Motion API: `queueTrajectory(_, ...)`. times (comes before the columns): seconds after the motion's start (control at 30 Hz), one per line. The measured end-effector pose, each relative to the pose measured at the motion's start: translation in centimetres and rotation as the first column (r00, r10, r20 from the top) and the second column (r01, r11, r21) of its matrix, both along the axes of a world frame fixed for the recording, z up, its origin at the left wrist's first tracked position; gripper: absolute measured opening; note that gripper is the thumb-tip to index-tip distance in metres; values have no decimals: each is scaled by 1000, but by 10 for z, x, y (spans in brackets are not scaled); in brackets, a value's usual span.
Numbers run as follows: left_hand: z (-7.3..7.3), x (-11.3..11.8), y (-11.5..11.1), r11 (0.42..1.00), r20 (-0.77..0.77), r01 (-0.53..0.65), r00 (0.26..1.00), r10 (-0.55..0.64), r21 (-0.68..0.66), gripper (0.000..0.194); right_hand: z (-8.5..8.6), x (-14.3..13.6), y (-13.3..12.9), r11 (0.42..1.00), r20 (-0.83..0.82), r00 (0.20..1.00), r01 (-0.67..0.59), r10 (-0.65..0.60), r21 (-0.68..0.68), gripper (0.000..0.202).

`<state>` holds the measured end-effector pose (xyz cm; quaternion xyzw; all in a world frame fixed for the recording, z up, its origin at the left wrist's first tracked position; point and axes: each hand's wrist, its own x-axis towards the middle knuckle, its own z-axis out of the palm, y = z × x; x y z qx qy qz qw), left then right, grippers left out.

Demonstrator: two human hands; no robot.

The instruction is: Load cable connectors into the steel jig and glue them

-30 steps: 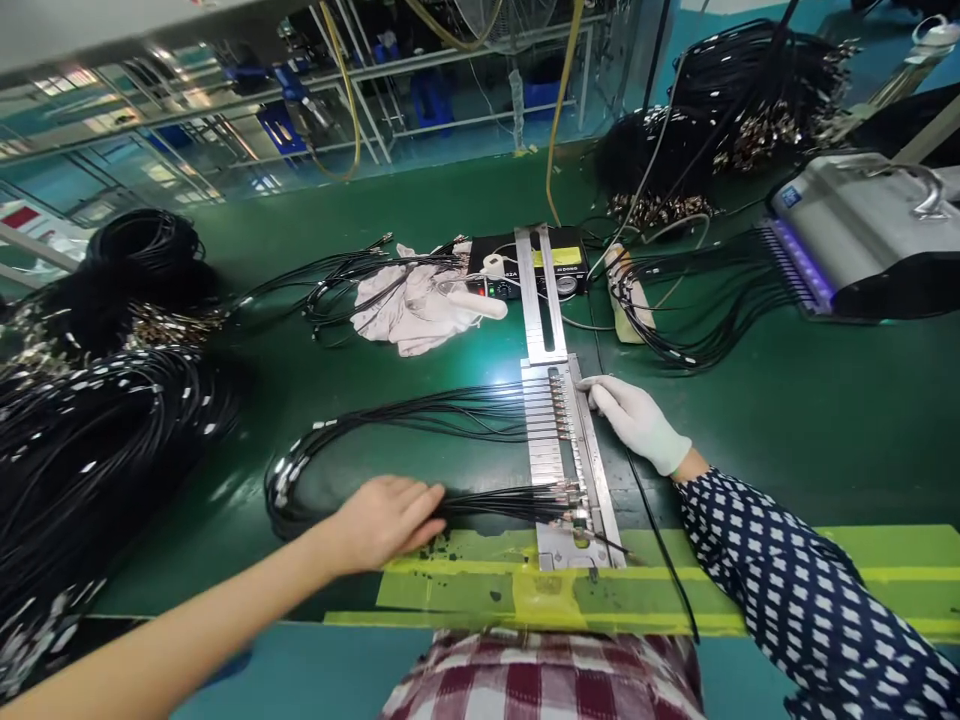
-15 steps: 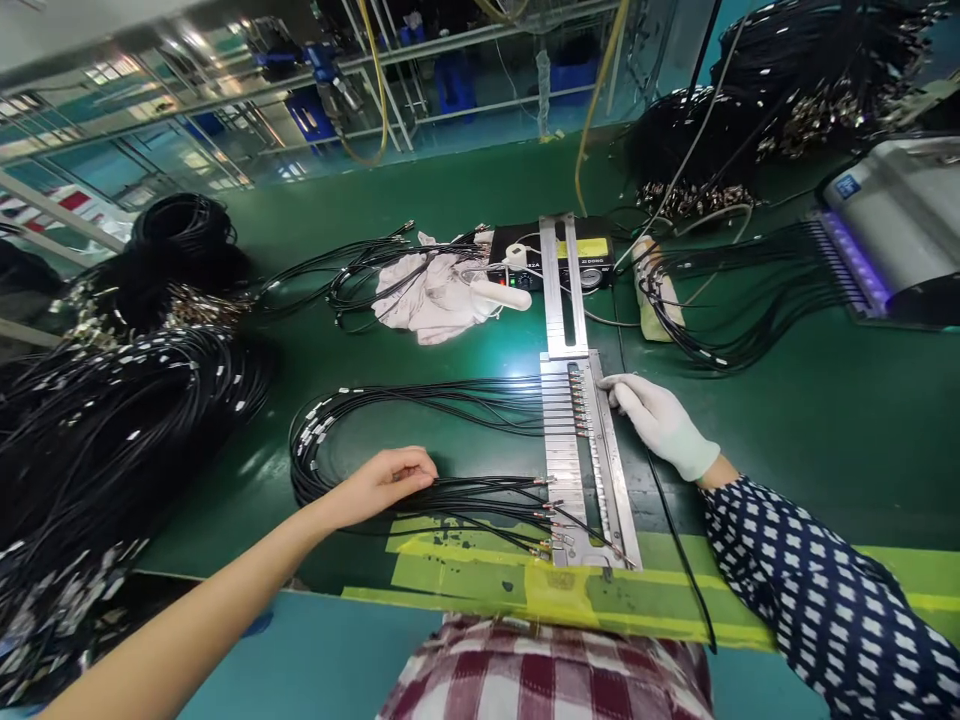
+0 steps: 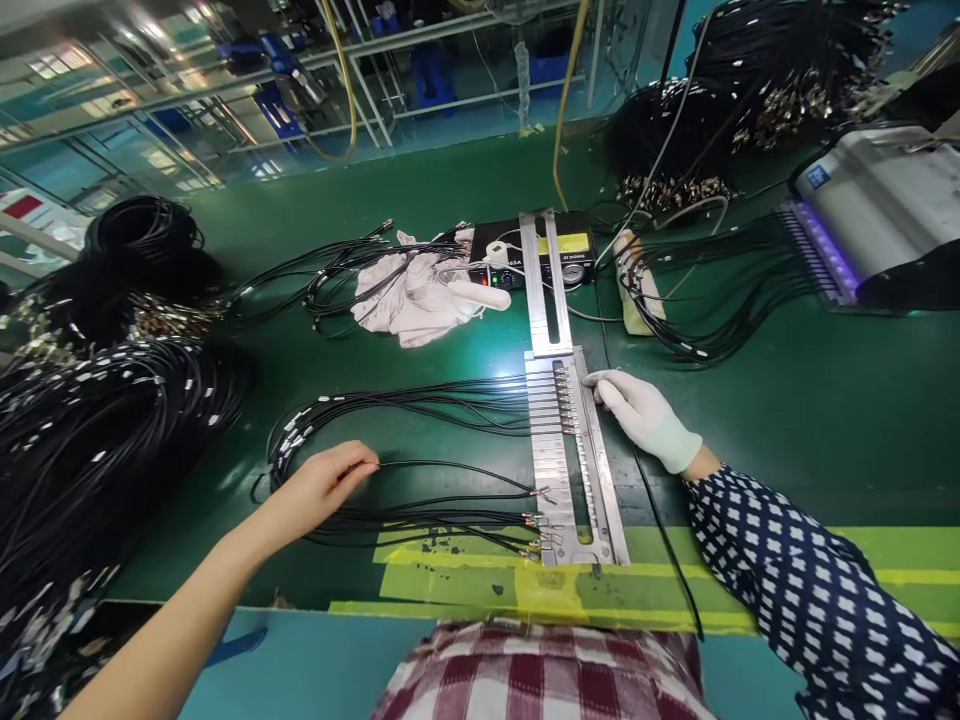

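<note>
My bare left hand pinches one black cable between thumb and fingertips, left of the metal fixture. That cable runs right, its connector end lying on the fixture. Several other cables lie below it, their ends at the fixture's lower left edge. A row of cables sits in the fixture's upper slots, with connectors lined up in the opening. My gloved right hand has its fingers pressed together at the fixture's upper right edge; whether they hold anything is hidden.
Large cable bundles lie at the left and more at the back right. Behind the fixture are a white cloth and a black control box. A grey machine with purple light stands at the right.
My left hand has moved left, drawing one cable apart from the lower group. My right hand stays at the fixture's edge. The whole view has shifted slightly.
</note>
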<state>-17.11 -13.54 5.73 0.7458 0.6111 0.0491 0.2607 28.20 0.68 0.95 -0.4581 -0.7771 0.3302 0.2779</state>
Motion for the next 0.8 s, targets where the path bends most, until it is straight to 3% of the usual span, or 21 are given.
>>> queueTrajectory(0.07,-6,3,0,990,-196,81,979,-58,114,32,0,-1,1,1000,2,1000,2,-2,-4,42)
queueTrajectory(0.17,-22,46,3,942,-345,207,932,-109,263,24,0,-2,2,1000,-7,1000,9,-9,-4,41)
queueTrajectory(0.3,-42,130,16,876,-170,322,946,-277,359,25,0,0,-4,999,-93,995,21,-25,-47,40)
queueTrajectory(0.37,-47,153,23,877,-33,316,944,-327,362,21,0,5,-12,996,-134,991,15,-26,-88,40)
queueTrajectory(0.5,-48,157,32,922,209,241,927,-311,304,15,-1,13,-26,986,-151,987,38,-63,-162,35)
queueTrajectory(0.6,-41,155,32,947,297,159,923,-243,279,19,-3,14,-28,977,-193,976,63,-102,-202,35)
queueTrajectory(0.8,-30,175,28,973,476,167,850,-225,161,10,-2,12,-24,975,-149,984,60,-93,-214,33)
